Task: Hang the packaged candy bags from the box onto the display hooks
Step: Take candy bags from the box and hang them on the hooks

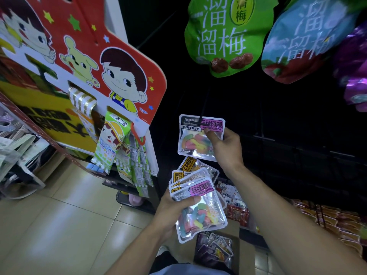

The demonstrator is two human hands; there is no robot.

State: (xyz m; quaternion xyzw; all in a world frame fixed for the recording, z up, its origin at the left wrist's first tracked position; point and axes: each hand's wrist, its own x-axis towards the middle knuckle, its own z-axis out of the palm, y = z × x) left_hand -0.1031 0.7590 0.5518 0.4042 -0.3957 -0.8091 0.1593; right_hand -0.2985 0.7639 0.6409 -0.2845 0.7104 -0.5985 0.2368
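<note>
My right hand pinches a clear candy bag with a pink label and coloured gummy worms, held up against a dark display hook whose tip crosses the bag's top edge. My left hand grips a fanned stack of several similar candy bags, thumb on the front one. Below on the floor stands the cardboard box with more bags inside.
A red cartoon display board with hanging snack packets stands at the left. Big green, blue and purple bags hang overhead. Dark racks with red packets fill the right. Beige floor tiles lie at the lower left.
</note>
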